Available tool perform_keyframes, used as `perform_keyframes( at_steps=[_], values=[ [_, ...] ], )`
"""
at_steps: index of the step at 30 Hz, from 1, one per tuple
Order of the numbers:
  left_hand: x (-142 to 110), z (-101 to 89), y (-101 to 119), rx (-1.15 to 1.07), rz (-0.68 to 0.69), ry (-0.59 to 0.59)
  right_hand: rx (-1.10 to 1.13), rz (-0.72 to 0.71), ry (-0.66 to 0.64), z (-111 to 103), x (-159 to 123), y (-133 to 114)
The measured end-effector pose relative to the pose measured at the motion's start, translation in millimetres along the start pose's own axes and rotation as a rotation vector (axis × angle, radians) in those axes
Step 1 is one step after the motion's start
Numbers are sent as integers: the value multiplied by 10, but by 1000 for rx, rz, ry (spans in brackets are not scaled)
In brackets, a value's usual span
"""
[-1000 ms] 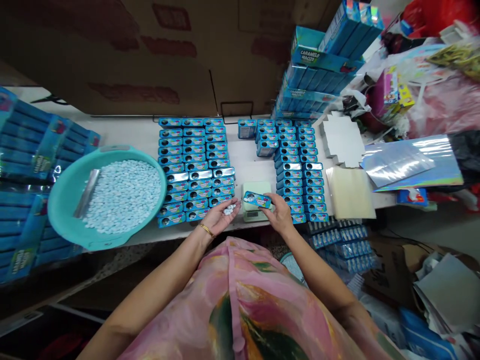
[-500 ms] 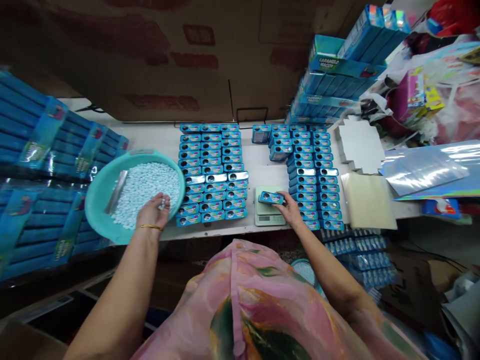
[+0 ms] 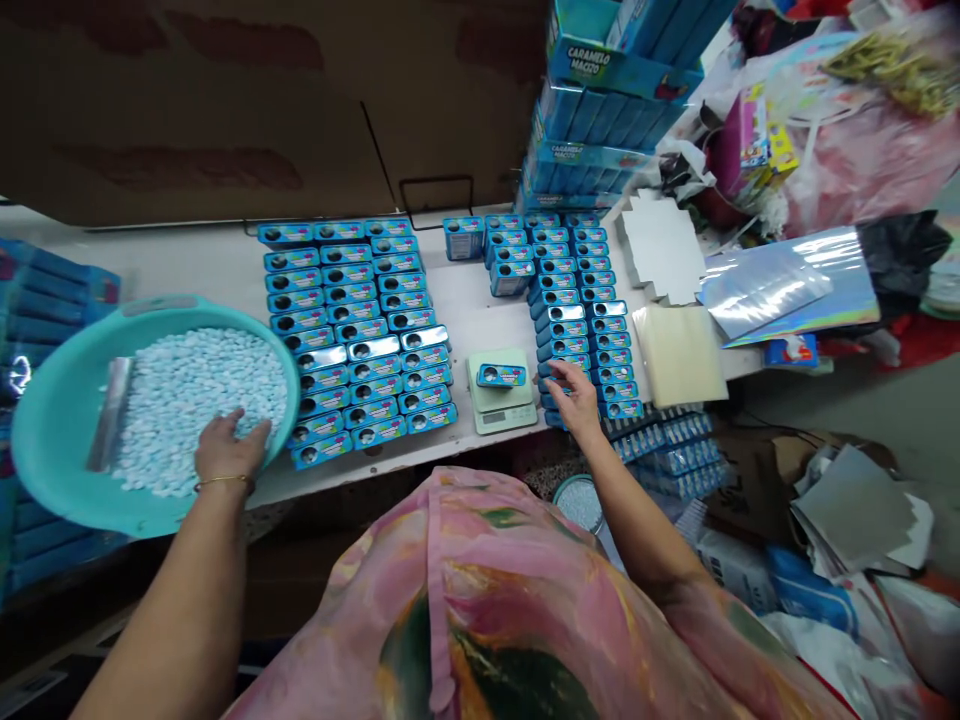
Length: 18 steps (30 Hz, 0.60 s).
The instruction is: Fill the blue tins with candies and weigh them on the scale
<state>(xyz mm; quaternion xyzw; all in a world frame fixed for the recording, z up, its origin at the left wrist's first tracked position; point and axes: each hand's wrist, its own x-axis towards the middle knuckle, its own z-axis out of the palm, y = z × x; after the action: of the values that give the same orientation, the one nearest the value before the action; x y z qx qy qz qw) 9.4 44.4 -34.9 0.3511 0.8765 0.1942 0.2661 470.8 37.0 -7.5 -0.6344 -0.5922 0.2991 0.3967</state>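
Observation:
My left hand [image 3: 229, 450] rests on the small pale blue candies [image 3: 199, 385] in the turquoise basin [image 3: 45, 430], fingers spread. A flat metallic scoop-like piece [image 3: 111, 412] leans in the basin's left side. On the pale green kitchen scale [image 3: 501, 417] lies one small blue candy box [image 3: 501, 375] with a dark round window. To the scale's right, my right hand [image 3: 576, 402] is open, thumb and fingers apart, touching or just over the near end of the right-hand rows of boxes [image 3: 556, 297].
More blue boxes [image 3: 371, 350] stand in three columns between basin and scale. Filled display cartons [image 3: 592, 115] are stacked at the back. White cut card [image 3: 661, 245], yellowish sheets [image 3: 680, 355] and shiny film [image 3: 795, 285] lie at right. A large cardboard box [image 3: 225, 110] walls the back.
My right hand has let go of the candy box on the scale and moved right. My left hand has dropped the few candies it held and its fingers have spread. The view has shifted right.

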Motion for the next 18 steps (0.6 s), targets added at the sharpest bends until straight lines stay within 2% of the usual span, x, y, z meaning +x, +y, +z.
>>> perform_keyframes(
  at_steps=[4,9,18],
  values=[
    [23,101,-105,233,93,36,-141,-118,-119,88,61,-57],
    [-11,111,-52,339,63,53,-326,-251,-273,202,172,-106],
    [-88,122,43,375,20,80,-627,-269,-550,438,344,-210]
  ],
)
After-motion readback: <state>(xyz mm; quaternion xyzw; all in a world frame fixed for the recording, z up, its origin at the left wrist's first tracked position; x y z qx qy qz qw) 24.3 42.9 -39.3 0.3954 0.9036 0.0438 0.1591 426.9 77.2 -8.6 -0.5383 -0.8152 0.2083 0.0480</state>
